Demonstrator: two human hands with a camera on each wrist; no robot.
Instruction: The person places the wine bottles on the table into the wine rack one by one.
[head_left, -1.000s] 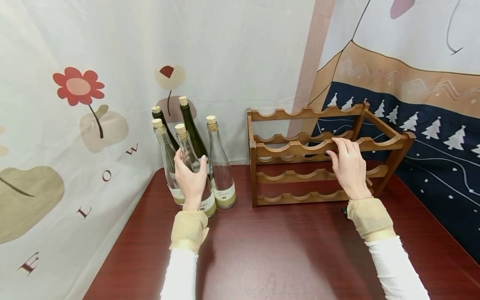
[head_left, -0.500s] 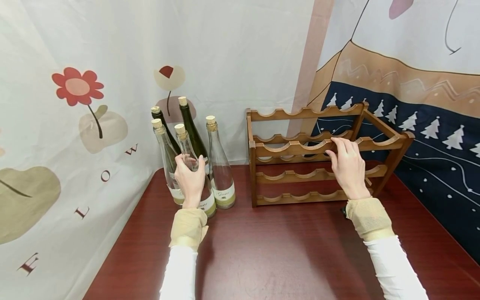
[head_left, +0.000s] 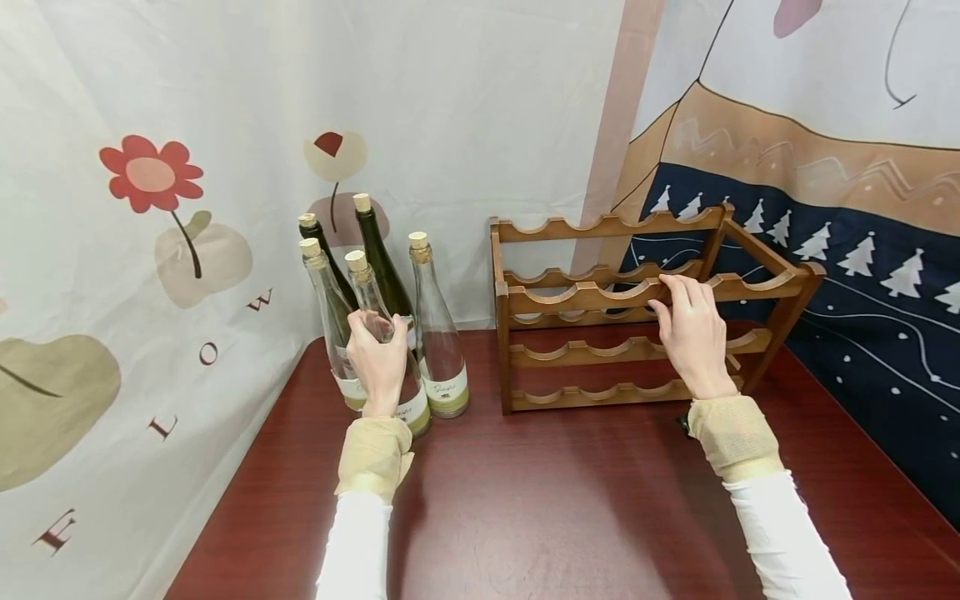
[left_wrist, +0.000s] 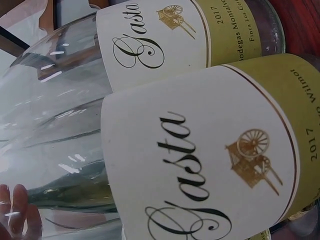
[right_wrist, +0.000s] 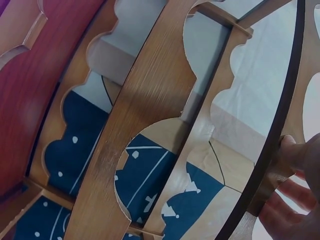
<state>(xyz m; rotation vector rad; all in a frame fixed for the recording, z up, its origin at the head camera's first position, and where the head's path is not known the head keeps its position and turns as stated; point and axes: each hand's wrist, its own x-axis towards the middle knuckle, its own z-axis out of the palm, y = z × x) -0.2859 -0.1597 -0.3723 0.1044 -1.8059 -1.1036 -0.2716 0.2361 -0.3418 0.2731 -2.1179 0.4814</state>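
Several corked bottles stand grouped at the left of the head view. My left hand grips the front clear bottle around its upper body. Its "Gasta" label fills the left wrist view, where my fingertips show behind the glass. A second clear bottle is just to its right, and another clear bottle to its left. Two green bottles rise behind. My right hand pinches the upper front rail of a wooden wine rack, with the thumb on the near side of the rail.
The rack has scalloped rails on stacked levels and stands at the back right of the dark red table. A printed curtain hangs right behind the bottles and rack. A small black object lies beneath my right wrist.
My left fingers have closed around the front clear bottle, and it leans very slightly toward the left. My right hand stays on the rack. The head view has shifted a little.
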